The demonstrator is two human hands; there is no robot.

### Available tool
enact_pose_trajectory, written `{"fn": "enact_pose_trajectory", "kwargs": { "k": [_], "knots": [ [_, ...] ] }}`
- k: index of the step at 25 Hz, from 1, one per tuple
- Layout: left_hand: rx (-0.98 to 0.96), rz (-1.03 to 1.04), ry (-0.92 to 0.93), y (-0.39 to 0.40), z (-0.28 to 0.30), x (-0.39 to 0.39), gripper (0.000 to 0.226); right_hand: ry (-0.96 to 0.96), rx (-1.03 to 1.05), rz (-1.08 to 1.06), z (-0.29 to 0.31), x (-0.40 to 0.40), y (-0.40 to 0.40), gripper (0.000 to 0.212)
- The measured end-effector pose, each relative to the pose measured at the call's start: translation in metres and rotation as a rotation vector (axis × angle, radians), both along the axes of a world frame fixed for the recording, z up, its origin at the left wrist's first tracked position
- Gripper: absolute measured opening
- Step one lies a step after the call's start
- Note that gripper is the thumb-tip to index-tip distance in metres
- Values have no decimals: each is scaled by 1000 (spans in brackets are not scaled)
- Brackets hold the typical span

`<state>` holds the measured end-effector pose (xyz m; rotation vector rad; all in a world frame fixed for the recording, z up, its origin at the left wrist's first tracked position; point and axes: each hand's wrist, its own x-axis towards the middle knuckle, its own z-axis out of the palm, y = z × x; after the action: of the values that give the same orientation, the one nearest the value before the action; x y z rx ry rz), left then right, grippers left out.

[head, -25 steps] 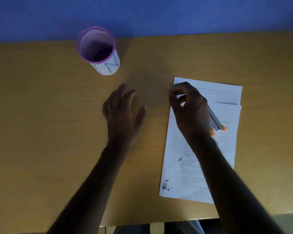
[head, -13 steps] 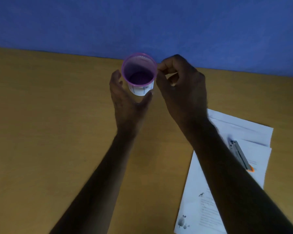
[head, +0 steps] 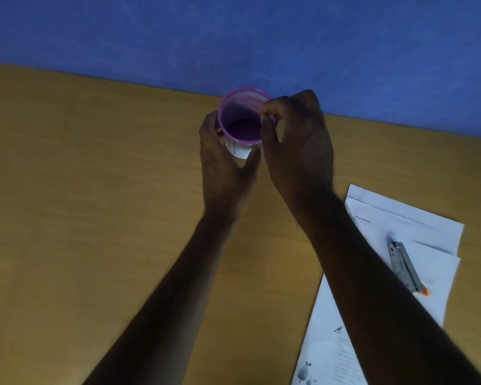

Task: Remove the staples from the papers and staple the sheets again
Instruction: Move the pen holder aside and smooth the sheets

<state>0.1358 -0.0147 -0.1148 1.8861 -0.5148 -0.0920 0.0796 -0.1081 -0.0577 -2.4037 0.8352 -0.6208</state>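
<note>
Printed white papers (head: 425,226) lie loosely stacked on the wooden table (head: 81,190) at the right. A metal stapler (head: 403,265) with an orange end rests on top of them, untouched. At the table's far edge my left hand (head: 222,168) grips a purple mesh cup (head: 242,107) with a white label, fingers round its left side and thumb under its base. My right hand (head: 300,145) hovers at the cup's right rim. Its thumb and forefinger are pinched together over the opening. Anything between them is too small to see.
A blue wall (head: 233,37) runs behind the table's far edge. My right forearm crosses over the left part of the papers and hides it.
Both hands left the papers and went to the purple cup. My left hand took hold of it, and my right hand moved from beside the rim to over its opening. The stapler stayed on the papers.
</note>
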Motion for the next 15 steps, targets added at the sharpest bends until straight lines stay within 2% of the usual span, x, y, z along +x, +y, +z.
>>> {"fn": "enact_pose_trajectory", "kwargs": {
  "k": [4, 6, 8, 13, 15],
  "knots": [
    [85, 56, -37, 9, -3, -14, 80, -95, 37, -88, 1, -30, 6, 15],
    [163, 119, -55, 13, -5, -38, 77, -116, 73, -171, -3, -60, 8, 15],
    [237, 94, -78, 15, -4, -72, 74, -95, 113, -257, -11, -94, 9, 16],
    [438, -332, -195, 2, -11, -156, 56, 41, 136, -464, -45, -182, 2, 26],
    [529, -461, -260, -5, -15, -176, 57, 130, 115, -533, -56, -214, -2, 34]
  ]
}}
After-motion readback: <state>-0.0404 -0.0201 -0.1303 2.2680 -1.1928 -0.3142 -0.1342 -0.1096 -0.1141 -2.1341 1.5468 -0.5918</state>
